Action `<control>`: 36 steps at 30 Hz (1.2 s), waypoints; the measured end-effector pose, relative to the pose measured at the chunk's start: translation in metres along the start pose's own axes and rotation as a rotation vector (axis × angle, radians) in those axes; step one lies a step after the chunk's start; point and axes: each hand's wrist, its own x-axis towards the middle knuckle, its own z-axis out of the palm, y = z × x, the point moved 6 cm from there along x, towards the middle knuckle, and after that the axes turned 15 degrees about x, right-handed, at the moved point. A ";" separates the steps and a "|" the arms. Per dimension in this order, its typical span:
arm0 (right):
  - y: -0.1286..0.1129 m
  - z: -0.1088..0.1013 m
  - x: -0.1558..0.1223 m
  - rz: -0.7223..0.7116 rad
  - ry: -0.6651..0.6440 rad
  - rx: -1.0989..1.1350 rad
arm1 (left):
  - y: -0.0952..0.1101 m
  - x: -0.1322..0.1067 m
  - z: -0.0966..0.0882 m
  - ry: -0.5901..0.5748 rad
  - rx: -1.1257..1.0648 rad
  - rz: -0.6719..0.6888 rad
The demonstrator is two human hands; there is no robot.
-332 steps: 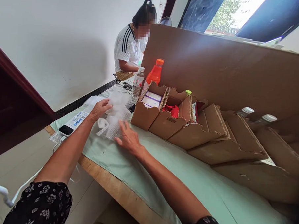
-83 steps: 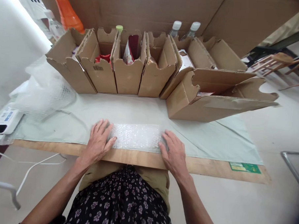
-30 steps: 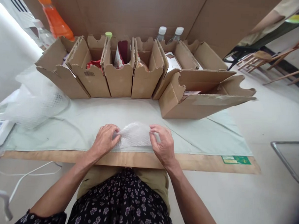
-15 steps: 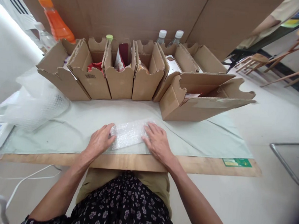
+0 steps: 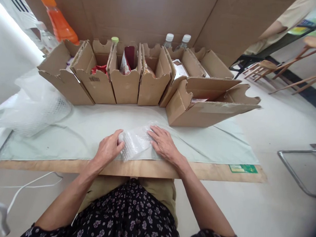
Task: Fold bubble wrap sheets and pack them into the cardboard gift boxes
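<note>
bubble wrap [image 5: 136, 141] lay on the pale green cloth [image 5: 80, 143], squarely between the two hands, with twelve o'clock taken as straight away from the person. its long axis ran aslant, from about eight o'clock at its left end to two o'clock at its right. the left hand [image 5: 110, 145] was at that near left end, thumb and forefinger apparently pinched on the edge, so the sheet stretched away from this grip toward two o'clock. the right hand [image 5: 163, 141] lay palm down with fingers loosely spread over the far end, pinching nothing that could be seen, and had the sheet at nine o'clock. neither hand was nearer, since both touched it. the wooden edge [image 5: 145, 169] ran just beyond the sheet at six o'clock, and the slanted cardboard box [image 5: 213, 114] stood apart from it at two.
</note>
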 end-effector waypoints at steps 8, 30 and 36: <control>0.007 -0.032 -0.005 0.055 0.329 -0.013 | -0.025 -0.055 0.011 0.057 -0.229 -0.039; -0.097 0.034 -0.068 -0.204 -0.098 0.106 | -0.009 -0.052 0.016 0.122 -0.193 0.104; -0.090 0.039 -0.061 -0.303 0.046 0.168 | -0.016 -0.059 0.010 0.114 -0.187 0.230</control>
